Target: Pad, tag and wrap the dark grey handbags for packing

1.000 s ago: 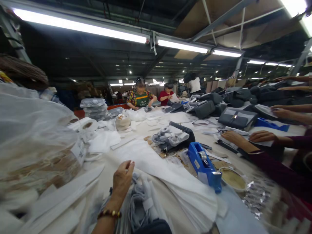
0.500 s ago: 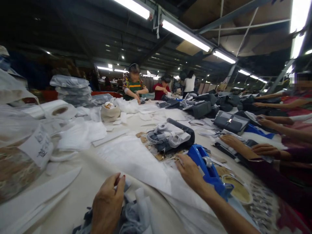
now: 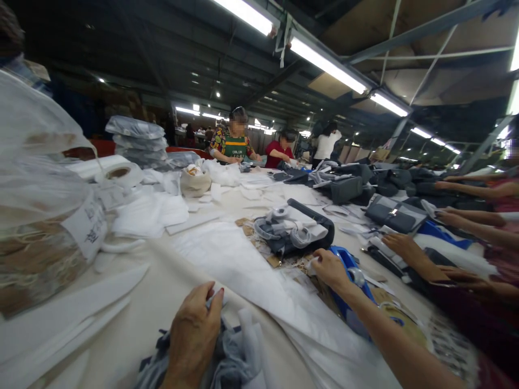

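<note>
My left hand (image 3: 194, 335) rests near the bottom edge on a bundle of grey bag parts with white wrapped straps (image 3: 239, 356), its fingers curled down onto the bundle. My right hand (image 3: 330, 268) reaches forward over a white sheet (image 3: 243, 270) to the spot beside a blue tape dispenser (image 3: 352, 275), fingers pinched around something small I cannot make out. Just beyond it lies a dark grey bag with white wrapped handles (image 3: 295, 229).
A large clear plastic bag (image 3: 40, 178) of brown items stands at left, with a white roll (image 3: 117, 173) and stacked white sheets (image 3: 150, 213) behind. Other people's arms (image 3: 425, 259) work on grey bags (image 3: 393, 213) at right. Two people stand at the table's far end.
My right hand came into view and reached forward to beside the blue tape dispenser, its fingers now pinched. My left hand slid lower on the grey bundle. The view swung slightly.
</note>
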`<action>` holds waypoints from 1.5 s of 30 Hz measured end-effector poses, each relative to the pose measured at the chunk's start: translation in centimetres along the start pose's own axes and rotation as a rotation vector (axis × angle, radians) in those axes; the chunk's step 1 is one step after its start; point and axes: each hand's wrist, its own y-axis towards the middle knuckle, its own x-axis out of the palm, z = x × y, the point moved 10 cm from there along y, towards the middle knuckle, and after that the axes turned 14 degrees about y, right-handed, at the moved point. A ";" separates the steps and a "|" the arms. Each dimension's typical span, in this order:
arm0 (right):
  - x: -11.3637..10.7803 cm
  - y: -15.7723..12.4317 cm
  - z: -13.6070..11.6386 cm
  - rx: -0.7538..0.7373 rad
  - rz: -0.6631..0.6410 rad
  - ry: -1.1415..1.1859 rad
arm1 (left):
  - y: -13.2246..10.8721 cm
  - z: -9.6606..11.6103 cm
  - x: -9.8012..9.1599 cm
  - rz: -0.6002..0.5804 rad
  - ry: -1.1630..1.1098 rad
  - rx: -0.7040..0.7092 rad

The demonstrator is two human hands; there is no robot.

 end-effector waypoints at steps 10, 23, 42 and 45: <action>1.6 0.1 0.4 0.080 -0.104 0.033 | 0.0 0.6 -0.2 -0.068 0.019 -0.012; 5.0 0.8 2.1 0.314 -0.115 0.423 | -0.1 0.5 0.4 -0.106 0.024 -0.014; -4.2 -0.1 -2.7 0.105 -0.407 1.857 | -0.3 1.8 -2.0 0.174 -0.027 0.152; -4.5 -1.2 -4.9 0.077 -0.502 1.896 | -0.9 3.5 -3.2 0.254 -0.137 0.293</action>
